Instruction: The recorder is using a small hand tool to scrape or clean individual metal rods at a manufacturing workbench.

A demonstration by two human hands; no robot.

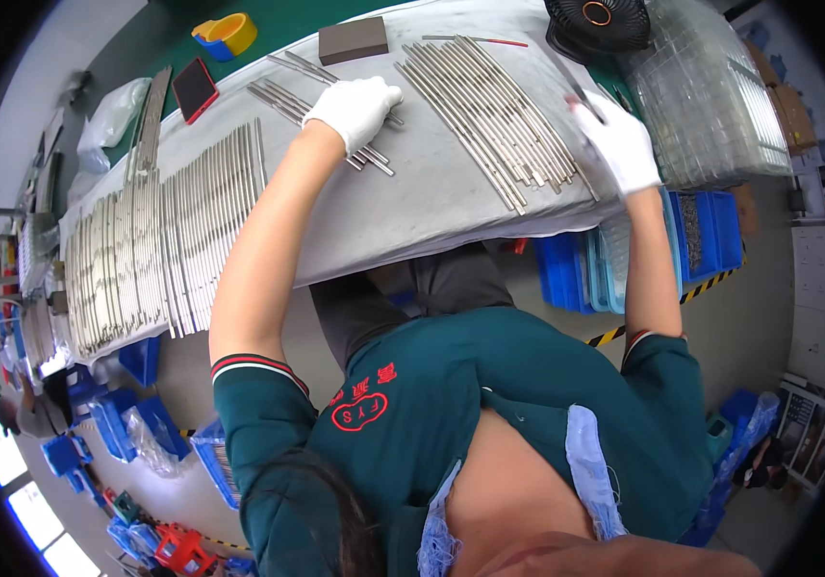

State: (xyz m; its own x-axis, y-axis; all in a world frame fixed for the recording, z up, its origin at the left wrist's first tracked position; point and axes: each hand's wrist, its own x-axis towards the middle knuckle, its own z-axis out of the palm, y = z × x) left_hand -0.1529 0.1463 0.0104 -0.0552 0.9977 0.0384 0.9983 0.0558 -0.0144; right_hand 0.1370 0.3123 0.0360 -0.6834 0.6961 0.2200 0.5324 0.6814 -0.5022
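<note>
1. Workshop floor, grey, with striped tape (pixel 609 336) and blue bins (pixel 566 279) below the desk (pixel 383 219). Desk draped in a pale cloth, wrinkled, hanging over the near edge.
2. Rods are the main stock: slim, straight, shiny, metallic by the look. Left row (pixel 205 197) broad, packed side by side across the left end; right row (pixel 489 125) smaller, slightly fanned, its near ends uneven.
3. Between the rows, nearer the left one: loose rods (pixel 282 101), a small batch, lying askew under the left hand (pixel 355 111).
4. Left hand in a white knit-looking glove, fingers curled over that batch. Fingertips hidden; cannot tell whether it grips or merely rests.
5. Right hand (pixel 614 139), same glove, just beside the right row's outer edge. Looks closed on a dark tool (pixel 587 104), slim; blur hides its kind.
6. Progress, my reading: work midway. Both rows look laid out; the loose batch belongs to neither and seems left to deal with. Whether either row is finished, cannot tell.
7. Far side of desk: brown block (pixel 353 40), matte, square-edged; phone (pixel 195 90), red-rimmed; tape dispenser (pixel 226 36), yellow and blue, rounded.
8. Right end: black fan (pixel 597 24), round grille; clear trays (pixel 701 106), glossy, ribbed plastic, stacked.
</note>
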